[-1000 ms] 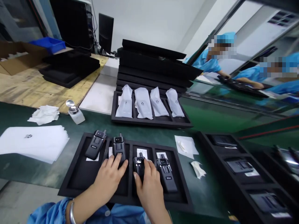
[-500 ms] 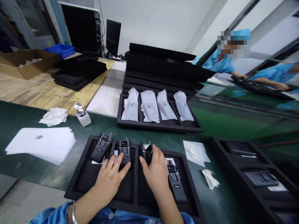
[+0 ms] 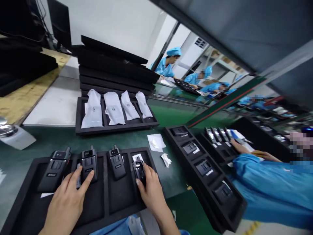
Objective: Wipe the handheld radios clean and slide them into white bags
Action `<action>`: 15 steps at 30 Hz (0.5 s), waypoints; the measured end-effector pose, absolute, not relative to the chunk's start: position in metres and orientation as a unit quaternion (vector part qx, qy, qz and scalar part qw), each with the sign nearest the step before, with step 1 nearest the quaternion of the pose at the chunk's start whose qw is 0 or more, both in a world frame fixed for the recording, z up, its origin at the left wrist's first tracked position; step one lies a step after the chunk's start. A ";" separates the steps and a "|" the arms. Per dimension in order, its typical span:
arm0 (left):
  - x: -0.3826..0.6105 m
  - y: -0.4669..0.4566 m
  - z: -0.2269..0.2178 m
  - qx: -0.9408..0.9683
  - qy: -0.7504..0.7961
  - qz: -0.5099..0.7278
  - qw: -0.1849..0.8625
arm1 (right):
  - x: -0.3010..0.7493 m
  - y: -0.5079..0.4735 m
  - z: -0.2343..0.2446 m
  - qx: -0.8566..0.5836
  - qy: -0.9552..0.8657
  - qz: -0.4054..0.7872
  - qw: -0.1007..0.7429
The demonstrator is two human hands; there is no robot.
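Note:
A black foam tray (image 3: pixel 107 205) lies right in front of me with several black handheld radios in its slots. My left hand (image 3: pixel 67 202) rests flat on the tray, fingers spread, fingertips at the lower end of the second radio (image 3: pixel 89 163). My right hand (image 3: pixel 150 189) is closed around the rightmost radio (image 3: pixel 139 168), tipping it up in its slot. The leftmost radio (image 3: pixel 54 168) and the third radio (image 3: pixel 116 164) lie untouched.
Behind is a tray (image 3: pixel 114 125) of white bagged items and a stack of black trays (image 3: pixel 114 68). A small dispenser bottle (image 3: pixel 12 135) stands at the left. Paper scraps (image 3: pixel 156 143) lie on the green mat. A further tray (image 3: pixel 207 173) of radios and a co-worker's sleeve (image 3: pixel 271 186) are at the right.
My right hand has moved from the third radio to the rightmost one and gripped it. The view has swung to the right, bringing the co-worker in. My left hand stays by the second radio.

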State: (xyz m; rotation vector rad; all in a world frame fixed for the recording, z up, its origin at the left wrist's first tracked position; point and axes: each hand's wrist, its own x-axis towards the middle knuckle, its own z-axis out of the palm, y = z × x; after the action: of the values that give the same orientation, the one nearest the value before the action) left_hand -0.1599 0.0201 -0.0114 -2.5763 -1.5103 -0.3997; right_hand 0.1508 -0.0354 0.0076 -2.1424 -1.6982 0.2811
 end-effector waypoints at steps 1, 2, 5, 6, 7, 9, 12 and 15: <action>-0.161 0.021 -0.012 -0.855 -0.497 -0.133 0.063 | 0.151 -0.035 0.009 -0.766 -0.604 0.101 0.194; -0.161 0.022 -0.012 -0.856 -0.495 -0.134 0.062 | 0.151 -0.035 0.009 -0.770 -0.600 0.098 0.193; -0.161 0.023 -0.012 -0.856 -0.494 -0.142 0.063 | 0.153 -0.035 0.007 -0.786 -0.581 0.087 0.195; -0.161 0.023 -0.012 -0.856 -0.492 -0.146 0.063 | 0.154 -0.034 0.006 -0.789 -0.575 0.080 0.201; -0.161 0.023 -0.013 -0.856 -0.490 -0.149 0.063 | 0.155 -0.033 0.005 -0.791 -0.572 0.069 0.209; -0.161 0.024 -0.014 -0.857 -0.487 -0.153 0.063 | 0.156 -0.027 0.005 -0.790 -0.567 0.038 0.230; -0.162 0.026 -0.015 -0.860 -0.481 -0.156 0.065 | 0.156 -0.016 0.010 -0.785 -0.569 0.013 0.245; -0.161 0.026 -0.013 -0.860 -0.480 -0.160 0.071 | 0.154 -0.008 0.015 -0.783 -0.583 0.054 0.209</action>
State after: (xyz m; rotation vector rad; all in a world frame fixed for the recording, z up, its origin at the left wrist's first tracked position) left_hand -0.1614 0.0260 -0.0129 -2.5857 -1.4427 -0.4805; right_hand 0.1538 -0.0078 0.0154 -2.1797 -1.6215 0.1508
